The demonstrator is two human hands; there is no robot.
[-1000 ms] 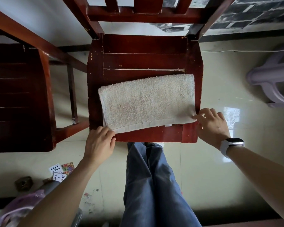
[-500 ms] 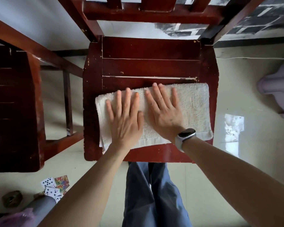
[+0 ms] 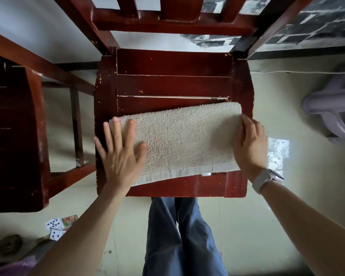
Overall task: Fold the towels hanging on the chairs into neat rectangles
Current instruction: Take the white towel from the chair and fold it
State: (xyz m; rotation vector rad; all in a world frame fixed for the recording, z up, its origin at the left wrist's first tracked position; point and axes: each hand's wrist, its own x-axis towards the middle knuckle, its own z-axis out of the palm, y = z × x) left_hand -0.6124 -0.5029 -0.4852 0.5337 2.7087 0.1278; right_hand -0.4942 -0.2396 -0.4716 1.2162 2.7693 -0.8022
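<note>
**Operator:** Hands status?

**Manual:** Your left hand (image 3: 122, 154) lies flat with fingers spread, pressing the left end of the towel (image 3: 184, 141); it grips nothing. Your right hand (image 3: 250, 145) sits at the towel's right edge with fingers bent over it. Whether they pinch the cloth or only press on it cannot be told from this view.

**Operator:** Towel location?

**Manual:** It lies folded as a long rectangle across the front half of the chair seat (image 3: 173, 84), centre frame, slightly skewed, with the hemmed band toward the lower edge. The flat left hand likely serves as an anchor, so the cloth does not slide on the smooth wood while you work the right end.

**Operator:** Obstructions?

**Manual:** The chair back (image 3: 173, 21) rises at the top of the frame, clear of the towel. A second chair (image 3: 14, 136) stands at the left. A pale plastic stool (image 3: 331, 112) sits at the right. Playing cards (image 3: 56, 228) lie on the floor (image 3: 267, 226), lower left. None touches the towel.
</note>
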